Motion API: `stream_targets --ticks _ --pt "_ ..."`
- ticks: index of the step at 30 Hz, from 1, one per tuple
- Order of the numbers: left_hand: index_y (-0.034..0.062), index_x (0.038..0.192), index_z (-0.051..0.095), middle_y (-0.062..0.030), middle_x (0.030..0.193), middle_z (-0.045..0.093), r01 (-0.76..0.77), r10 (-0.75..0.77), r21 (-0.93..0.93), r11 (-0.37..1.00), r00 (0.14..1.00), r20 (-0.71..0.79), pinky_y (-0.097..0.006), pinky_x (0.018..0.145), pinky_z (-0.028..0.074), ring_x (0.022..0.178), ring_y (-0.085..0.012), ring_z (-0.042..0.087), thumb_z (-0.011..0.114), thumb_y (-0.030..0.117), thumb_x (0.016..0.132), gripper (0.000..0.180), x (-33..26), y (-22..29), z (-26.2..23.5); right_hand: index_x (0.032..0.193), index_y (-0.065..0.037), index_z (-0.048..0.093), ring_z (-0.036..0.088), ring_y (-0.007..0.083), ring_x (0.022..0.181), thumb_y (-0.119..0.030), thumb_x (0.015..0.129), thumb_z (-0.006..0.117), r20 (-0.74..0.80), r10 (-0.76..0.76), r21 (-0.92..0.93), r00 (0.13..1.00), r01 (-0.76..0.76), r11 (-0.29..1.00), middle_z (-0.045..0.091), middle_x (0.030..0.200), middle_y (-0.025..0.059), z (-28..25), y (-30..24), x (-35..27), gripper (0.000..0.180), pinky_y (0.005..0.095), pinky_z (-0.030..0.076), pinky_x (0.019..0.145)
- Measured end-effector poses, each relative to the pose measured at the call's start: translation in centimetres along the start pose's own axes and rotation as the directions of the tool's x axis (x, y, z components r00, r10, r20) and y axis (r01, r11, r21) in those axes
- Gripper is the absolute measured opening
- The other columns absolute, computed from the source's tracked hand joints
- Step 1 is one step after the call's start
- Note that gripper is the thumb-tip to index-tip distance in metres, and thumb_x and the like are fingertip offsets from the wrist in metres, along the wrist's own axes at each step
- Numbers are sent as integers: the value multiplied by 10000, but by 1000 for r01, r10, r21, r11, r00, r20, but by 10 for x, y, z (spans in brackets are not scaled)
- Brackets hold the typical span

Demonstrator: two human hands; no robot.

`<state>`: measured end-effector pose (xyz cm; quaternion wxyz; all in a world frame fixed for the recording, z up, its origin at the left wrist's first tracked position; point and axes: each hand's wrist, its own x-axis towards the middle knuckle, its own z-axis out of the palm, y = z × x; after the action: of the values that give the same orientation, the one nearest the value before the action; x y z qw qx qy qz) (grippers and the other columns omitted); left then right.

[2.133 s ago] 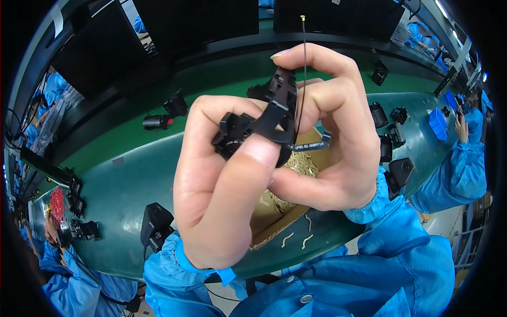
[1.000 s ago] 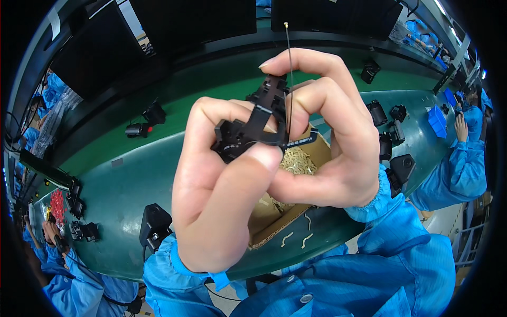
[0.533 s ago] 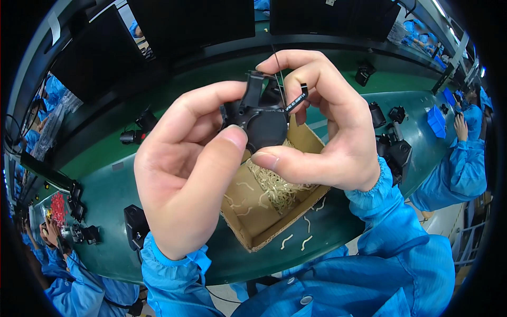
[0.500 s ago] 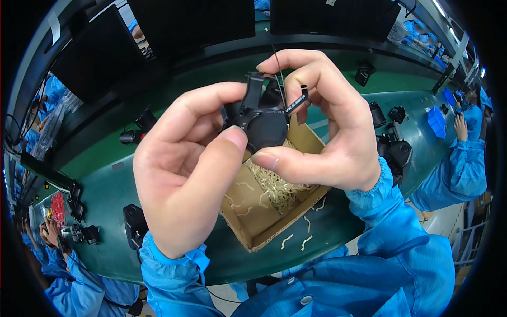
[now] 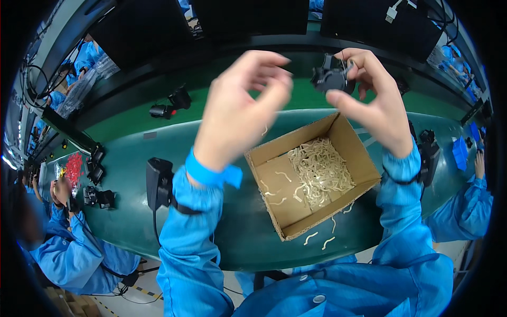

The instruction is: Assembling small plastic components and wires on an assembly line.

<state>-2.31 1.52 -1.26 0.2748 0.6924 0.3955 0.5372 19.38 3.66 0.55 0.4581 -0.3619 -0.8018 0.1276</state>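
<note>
My right hand pinches a black camera part between thumb and fingers, above the far side of the box. The part has a round dark disc and upright plastic pieces; the curled fingers hide its right side. Off to the left, my left hand is raised and slightly blurred, apart from the part. Its fingers are bent, the thumb stands away from them, and nothing shows between. Below both hands an open cardboard box holds many small cream-coloured wavy strips, heaped toward its right side.
A few cream strips lie on the green table before the box. Black camera parts rest at the back left. Dark monitors line the back. Black devices are strapped at both forearms. Co-workers in blue sit left and right; a blue tray stands far right.
My left hand has let go of the camera part and moved away to the left. My right hand has carried the part right and farther back. More of the box now shows.
</note>
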Motion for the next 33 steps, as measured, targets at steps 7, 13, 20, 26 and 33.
stream_targets --ticks 7,13,20,26,33 --pt "60 1256 446 -148 1319 416 396 213 887 238 870 -446 -475 995 325 1204 -358 398 579 100 756 519 -6 -177 -112 832 -38 496 564 282 806 -314 727 695 15 273 -425 962 -241 873 558 898 118 11 106 12 356 363 451 728" --pt "43 1093 572 -120 1167 527 452 57 768 453 845 -531 -394 863 448 986 -325 553 503 -30 773 336 -10 -185 -127 884 -8 533 568 297 840 -285 750 690 119 373 -503 920 -268 822 572 900 144 14 128 4 346 352 452 769" --pt "-27 919 626 -123 960 608 -243 259 109 964 952 -165 -300 886 432 980 -225 576 451 -129 722 282 11 -46 -19 1232 -26 458 522 270 1098 -286 710 765 282 -103 271 954 24 962 517 1201 140 17 27 2 659 371 430 927" --pt "8 1001 596 -147 1183 478 -473 473 14 881 881 -7 -361 947 365 1088 -243 471 561 -45 707 301 -10 32 31 1161 -27 487 614 331 841 -93 662 700 263 -460 465 848 306 831 600 932 146 -9 -13 -10 547 352 485 746" --pt "-55 1233 408 -144 1087 566 272 -151 -722 636 962 229 -327 856 480 967 -196 578 502 85 896 376 -32 54 36 1174 4 494 586 214 931 0 660 597 42 -238 109 970 232 967 579 1034 124 -11 -13 -9 524 295 452 826"
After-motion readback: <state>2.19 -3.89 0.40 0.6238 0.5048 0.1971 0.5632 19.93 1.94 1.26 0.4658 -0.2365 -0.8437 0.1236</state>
